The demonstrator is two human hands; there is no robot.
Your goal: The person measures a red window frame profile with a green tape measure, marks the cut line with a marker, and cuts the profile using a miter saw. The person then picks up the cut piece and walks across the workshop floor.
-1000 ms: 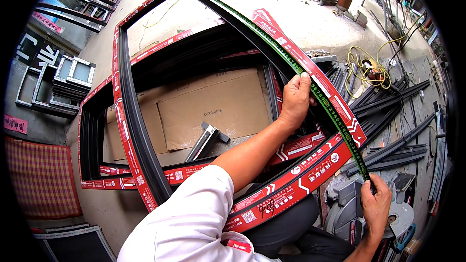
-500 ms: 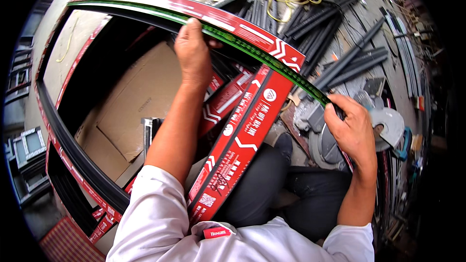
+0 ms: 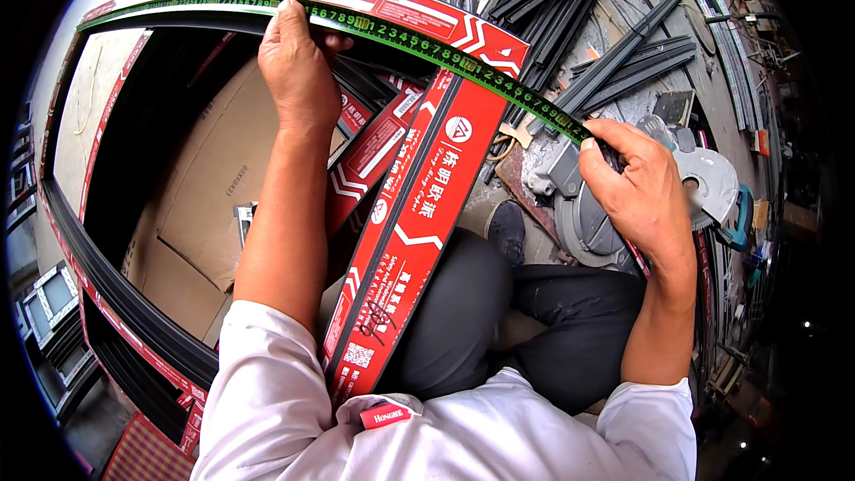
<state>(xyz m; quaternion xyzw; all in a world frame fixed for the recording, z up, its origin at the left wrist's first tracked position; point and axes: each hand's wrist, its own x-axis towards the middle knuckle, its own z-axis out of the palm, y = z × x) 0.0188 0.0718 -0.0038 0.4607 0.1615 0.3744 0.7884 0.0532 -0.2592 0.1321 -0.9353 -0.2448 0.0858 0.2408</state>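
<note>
From my remote seat I see a long, narrow green tape with black markings (image 3: 410, 40) running along the far bar of a large rectangular black frame covered in red-and-white film (image 3: 426, 232). It reaches from the far left corner to past the far right one. My left grip, the bare left hand (image 3: 301, 76), is closed on it: the thumb presses from above while the fingers curl beneath the bar, which I judge holds the strip snug to the edge. My right grip, the bare right hand (image 3: 639, 194), pinches the tape's right end beyond the corner, seemingly to draw it taut; whatever fills that palm is mostly hidden from me. The frame's right bar slants in toward the body beside a leg in dark trousers (image 3: 454, 321), perhaps steadied there, though I can't tell whether they touch.

I make out no real container. The frame comes closest: through its opening, on the left, I see a flat brown cardboard sheet (image 3: 214, 187). Farther right, loose dark straight bars (image 3: 641, 71) lie in a heap, with a grey-and-white machine with a round plate (image 3: 708, 180) nearer me.
</note>
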